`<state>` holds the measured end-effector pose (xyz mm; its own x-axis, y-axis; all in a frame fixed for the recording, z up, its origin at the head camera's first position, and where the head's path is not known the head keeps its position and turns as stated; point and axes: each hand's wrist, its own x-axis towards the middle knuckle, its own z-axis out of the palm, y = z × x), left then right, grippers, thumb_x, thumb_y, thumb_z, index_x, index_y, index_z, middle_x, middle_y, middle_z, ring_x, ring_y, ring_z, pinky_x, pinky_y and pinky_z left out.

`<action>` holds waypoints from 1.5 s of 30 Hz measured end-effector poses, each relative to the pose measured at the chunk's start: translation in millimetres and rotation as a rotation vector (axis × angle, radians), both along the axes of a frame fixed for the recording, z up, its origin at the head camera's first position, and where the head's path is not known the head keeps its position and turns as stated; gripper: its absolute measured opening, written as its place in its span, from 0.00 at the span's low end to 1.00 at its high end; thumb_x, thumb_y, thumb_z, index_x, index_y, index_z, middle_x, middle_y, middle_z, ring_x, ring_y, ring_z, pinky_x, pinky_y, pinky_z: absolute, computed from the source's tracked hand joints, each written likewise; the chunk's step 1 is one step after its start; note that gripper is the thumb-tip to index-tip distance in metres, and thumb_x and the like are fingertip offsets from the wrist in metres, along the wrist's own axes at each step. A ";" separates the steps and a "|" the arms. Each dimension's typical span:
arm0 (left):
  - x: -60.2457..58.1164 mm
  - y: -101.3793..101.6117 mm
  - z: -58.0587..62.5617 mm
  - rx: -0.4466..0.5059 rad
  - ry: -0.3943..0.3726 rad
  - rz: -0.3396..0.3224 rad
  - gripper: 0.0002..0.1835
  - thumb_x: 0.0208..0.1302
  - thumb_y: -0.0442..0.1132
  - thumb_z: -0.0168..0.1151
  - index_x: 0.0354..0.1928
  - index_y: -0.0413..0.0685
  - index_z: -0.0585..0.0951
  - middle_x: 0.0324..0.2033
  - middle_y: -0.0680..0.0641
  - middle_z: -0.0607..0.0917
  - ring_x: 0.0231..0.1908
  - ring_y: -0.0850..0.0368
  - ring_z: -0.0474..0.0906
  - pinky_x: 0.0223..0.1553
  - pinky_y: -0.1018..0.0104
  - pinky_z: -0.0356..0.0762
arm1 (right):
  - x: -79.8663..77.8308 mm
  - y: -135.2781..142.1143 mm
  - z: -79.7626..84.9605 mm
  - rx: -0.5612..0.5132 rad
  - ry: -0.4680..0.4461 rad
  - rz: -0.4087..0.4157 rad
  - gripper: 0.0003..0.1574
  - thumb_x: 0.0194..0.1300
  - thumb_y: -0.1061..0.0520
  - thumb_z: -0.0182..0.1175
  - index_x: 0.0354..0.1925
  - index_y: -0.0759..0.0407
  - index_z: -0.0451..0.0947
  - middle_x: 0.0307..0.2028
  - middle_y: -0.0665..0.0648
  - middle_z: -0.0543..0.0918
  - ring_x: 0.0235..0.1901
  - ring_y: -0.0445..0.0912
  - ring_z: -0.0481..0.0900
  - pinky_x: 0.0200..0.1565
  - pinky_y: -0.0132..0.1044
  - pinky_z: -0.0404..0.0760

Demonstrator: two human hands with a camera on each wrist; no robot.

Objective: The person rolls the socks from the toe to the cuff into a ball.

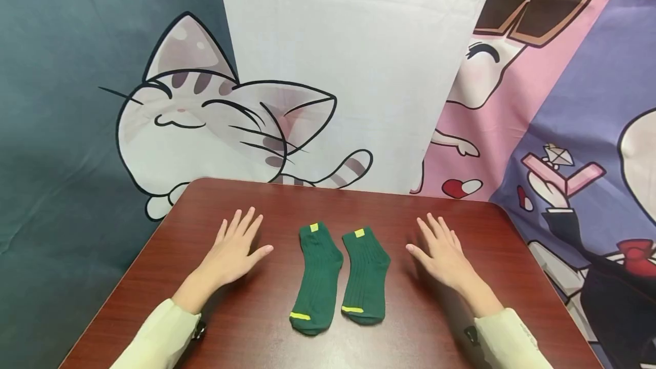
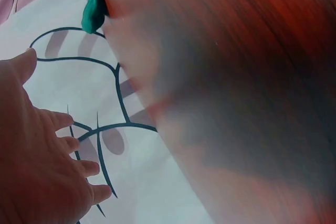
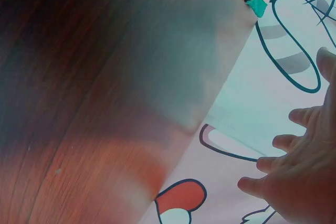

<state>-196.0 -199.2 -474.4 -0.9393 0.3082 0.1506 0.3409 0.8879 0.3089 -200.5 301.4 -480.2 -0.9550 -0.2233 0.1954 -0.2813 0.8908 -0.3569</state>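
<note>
Two dark green ribbed ankle socks lie flat side by side in the middle of the table. The left sock [image 1: 320, 281] and the right sock [image 1: 365, 278] each have a yellow tab at the cuff and a yellow line at the toe. To the left of them is my left hand [image 1: 234, 254], palm down with fingers spread, holding nothing. My right hand [image 1: 442, 255] mirrors it on the other side, fingers straight and spread, apart from the socks. Both wrist views show the hand [image 2: 42, 150] or hand [image 3: 302, 163] with a bit of green sock at the top.
A reddish-brown wooden table [image 1: 246, 335] spans the front. Behind it hangs a cloth backdrop [image 1: 348, 61] printed with a cartoon cat and figures. Dark bands are on both wrists, below pale sleeves [image 1: 159, 335].
</note>
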 end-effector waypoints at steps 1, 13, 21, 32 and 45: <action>-0.2 1.0 -0.4 0.000 0.001 -0.002 0.47 0.71 0.68 0.51 0.78 0.42 0.58 0.79 0.38 0.52 0.77 0.32 0.41 0.72 0.31 0.37 | 0.1 -1.0 0.2 0.001 -0.002 -0.001 0.52 0.70 0.31 0.56 0.77 0.59 0.57 0.77 0.68 0.53 0.77 0.67 0.43 0.68 0.73 0.45; 0.4 12.8 -4.3 0.010 0.008 -0.032 0.46 0.70 0.69 0.51 0.77 0.43 0.60 0.79 0.40 0.52 0.78 0.34 0.42 0.72 0.31 0.40 | -0.3 -10.0 -1.4 0.000 -0.009 0.010 0.51 0.70 0.32 0.57 0.77 0.60 0.58 0.77 0.68 0.53 0.77 0.67 0.44 0.69 0.73 0.45; 2.7 19.7 -3.8 0.013 0.017 -0.039 0.46 0.70 0.68 0.52 0.77 0.43 0.60 0.79 0.40 0.54 0.78 0.34 0.43 0.72 0.31 0.42 | -0.8 -15.1 -1.7 -0.003 -0.015 0.022 0.51 0.70 0.32 0.57 0.77 0.60 0.58 0.77 0.68 0.53 0.77 0.67 0.44 0.69 0.73 0.45; 3.1 25.6 -7.5 0.032 0.006 -0.050 0.46 0.71 0.67 0.52 0.78 0.43 0.60 0.78 0.39 0.54 0.77 0.34 0.43 0.72 0.31 0.41 | -2.2 -20.3 -5.0 0.004 -0.017 0.024 0.51 0.70 0.31 0.57 0.77 0.59 0.58 0.77 0.67 0.53 0.77 0.66 0.44 0.69 0.72 0.45; 2.6 38.0 -11.5 0.019 0.013 -0.054 0.46 0.70 0.68 0.52 0.77 0.44 0.61 0.78 0.40 0.55 0.77 0.35 0.46 0.72 0.32 0.43 | -2.1 -28.1 -10.4 0.008 -0.025 0.042 0.51 0.70 0.31 0.56 0.77 0.59 0.59 0.77 0.66 0.54 0.76 0.66 0.46 0.69 0.72 0.46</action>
